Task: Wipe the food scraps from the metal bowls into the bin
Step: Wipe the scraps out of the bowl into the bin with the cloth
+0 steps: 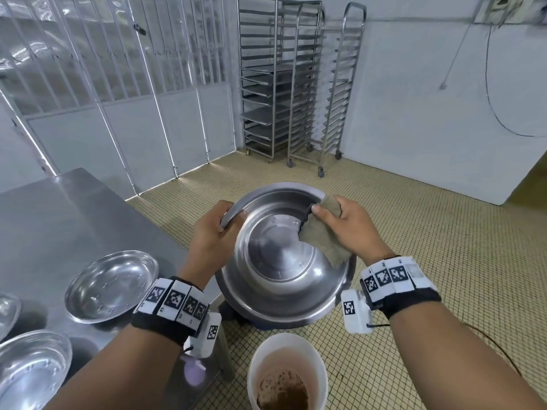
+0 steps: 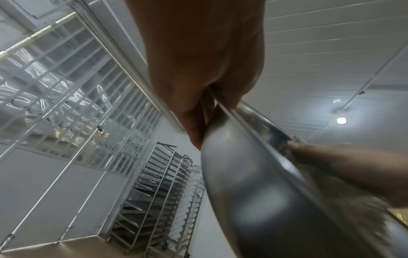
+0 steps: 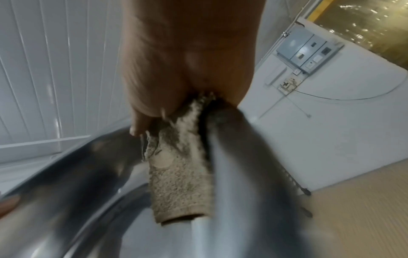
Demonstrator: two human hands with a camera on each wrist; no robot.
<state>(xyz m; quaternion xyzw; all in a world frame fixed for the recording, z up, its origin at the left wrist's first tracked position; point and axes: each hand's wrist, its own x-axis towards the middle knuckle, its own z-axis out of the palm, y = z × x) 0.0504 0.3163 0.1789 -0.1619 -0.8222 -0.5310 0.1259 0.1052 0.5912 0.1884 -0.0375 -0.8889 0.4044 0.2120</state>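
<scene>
Left hand [image 1: 210,238] grips bowl [image 1: 281,270] rim; right hand [image 1: 352,229] clutches cloth [image 1: 321,236].

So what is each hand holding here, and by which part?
The left hand grips the metal bowl by its rim. The right hand pinches a brownish cloth by its upper end against the bowl's opposite rim.

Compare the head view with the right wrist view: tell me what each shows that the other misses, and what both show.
Only the head view shows the white bin with brown scraps, the steel table carrying more metal bowls, the tray racks, and the left hand gripping the rim. Only the right wrist view shows the wall switch box. Both show the right hand pressing a brown cloth over the rim of the big metal bowl.
</scene>
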